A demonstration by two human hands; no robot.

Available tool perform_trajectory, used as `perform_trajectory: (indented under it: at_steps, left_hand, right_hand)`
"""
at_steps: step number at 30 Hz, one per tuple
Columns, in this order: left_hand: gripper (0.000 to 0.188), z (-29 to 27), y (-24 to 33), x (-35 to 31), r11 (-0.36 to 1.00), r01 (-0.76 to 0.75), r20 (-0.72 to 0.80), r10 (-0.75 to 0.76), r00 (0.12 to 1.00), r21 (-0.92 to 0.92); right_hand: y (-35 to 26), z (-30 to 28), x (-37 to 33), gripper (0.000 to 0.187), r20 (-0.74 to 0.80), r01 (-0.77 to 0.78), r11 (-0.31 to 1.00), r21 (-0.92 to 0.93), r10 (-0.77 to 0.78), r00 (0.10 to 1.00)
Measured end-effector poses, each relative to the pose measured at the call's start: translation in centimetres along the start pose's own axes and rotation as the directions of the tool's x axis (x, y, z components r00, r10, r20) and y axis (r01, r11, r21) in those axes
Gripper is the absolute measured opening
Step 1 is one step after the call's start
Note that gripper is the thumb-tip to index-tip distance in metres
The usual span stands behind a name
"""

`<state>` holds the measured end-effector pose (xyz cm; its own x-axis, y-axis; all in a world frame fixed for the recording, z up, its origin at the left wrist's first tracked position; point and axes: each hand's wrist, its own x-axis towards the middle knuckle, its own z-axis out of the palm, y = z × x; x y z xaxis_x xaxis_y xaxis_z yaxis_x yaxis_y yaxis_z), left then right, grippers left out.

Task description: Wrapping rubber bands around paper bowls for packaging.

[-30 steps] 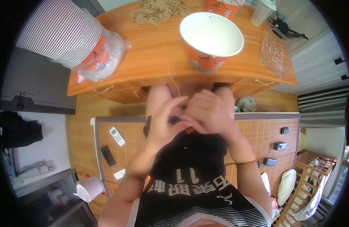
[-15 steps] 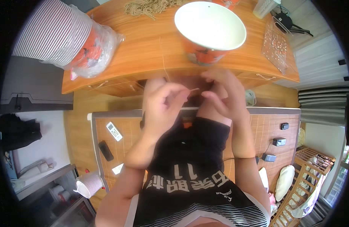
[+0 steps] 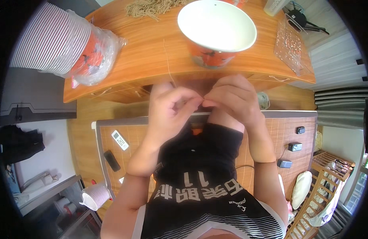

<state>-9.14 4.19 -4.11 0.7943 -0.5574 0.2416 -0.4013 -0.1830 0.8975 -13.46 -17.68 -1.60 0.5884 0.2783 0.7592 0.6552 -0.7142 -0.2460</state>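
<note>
Over my lap, in front of the desk's edge, my left hand pinches a thin tan string. The string's loose length runs up from behind that hand onto the desk. My right hand is closed, its thumb and fingertips meeting the left fingertips at the string's end; the end itself is hidden between them. Just beyond the hands stands a large paper bucket, white inside and orange with dark print outside. A bundle of similar tan strings lies at the desk's far side.
A tall nested stack of paper buckets, partly in clear plastic, lies at the desk's left. A clear plastic tray is at the right. Beside me on the mat are a remote control, a dark phone and small dark boxes.
My right hand has come left and closed, bringing its fingertips against the left ones where the string end stuck out. The view has shifted slightly.
</note>
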Motion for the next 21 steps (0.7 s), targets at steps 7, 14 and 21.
perform_trajectory:
  at_steps: [7, 14, 21]
  left_hand:
    - [0.009, 0.7, 2.8, 0.7, 0.967, -0.221, -0.053, 0.229, 0.972, 0.129]
    - [0.01, 2.3, 3.0, 1.3, 0.923, -0.303, -0.206, 0.353, 0.913, 0.239]
    - [0.012, 4.4, 2.4, 3.5, 0.912, 0.111, -0.265, -0.228, 0.937, -0.394]
  right_hand:
    - [0.3, 0.0, -0.7, 0.021, 0.058, -0.033, 0.999, -0.002, 0.033, 0.998]
    - [-0.2, 0.0, -0.2, 0.02, 0.062, -0.313, 0.943, 0.109, 0.308, 0.949]
    - [2.0, -4.1, 2.7, 0.006, -0.159, -0.229, 0.954, -0.194, 0.2, 0.967]
